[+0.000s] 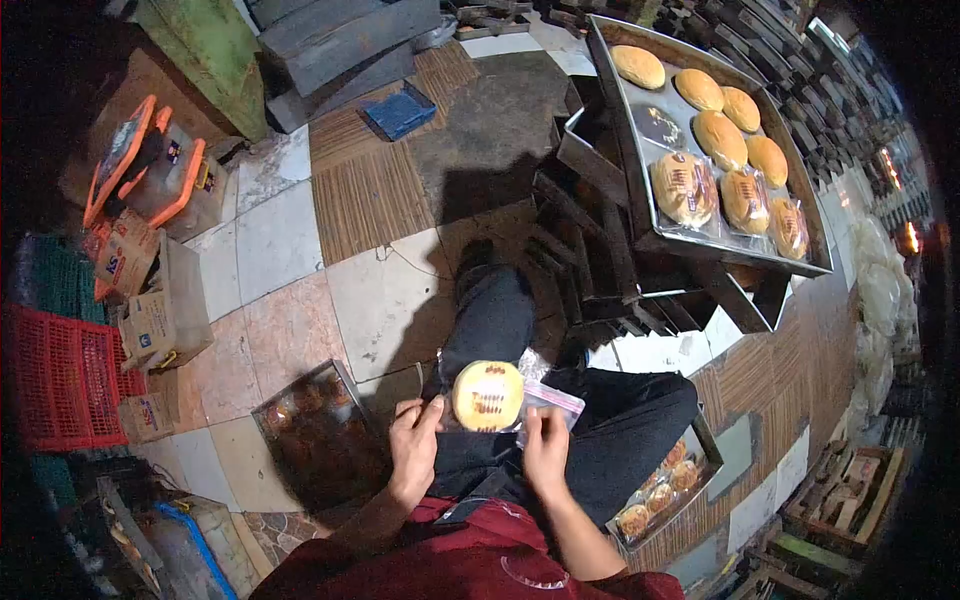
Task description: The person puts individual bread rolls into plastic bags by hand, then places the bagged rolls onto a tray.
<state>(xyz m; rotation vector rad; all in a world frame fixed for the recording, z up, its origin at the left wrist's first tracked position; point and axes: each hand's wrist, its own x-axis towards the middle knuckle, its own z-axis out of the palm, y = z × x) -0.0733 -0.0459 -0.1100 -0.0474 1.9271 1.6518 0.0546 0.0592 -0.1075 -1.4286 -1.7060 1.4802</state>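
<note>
A round golden bun [488, 396] lies over my lap, in or under clear printed plastic; dark red lettering shows over its top. To its right spreads a clear plastic bag [556, 400] with a pink strip. My left hand [415, 445] is closed at the bun's left side, thumb and fingertips pinched at the plastic's edge. On the right, my right hand [546, 447] pinches the bag's lower edge, its fingers curled. Bare buns [720, 140] and bagged buns [685, 189] share a metal tray [640, 215] at the upper right.
That tray rests on stacked dark trays [600, 230]. Another tray [622, 538] of bagged buns sits beside my right leg. A dark tray [325, 430] lies on the floor at left. Further left are a red crate [65, 375], cartons [150, 325] and orange-trimmed boxes [190, 190].
</note>
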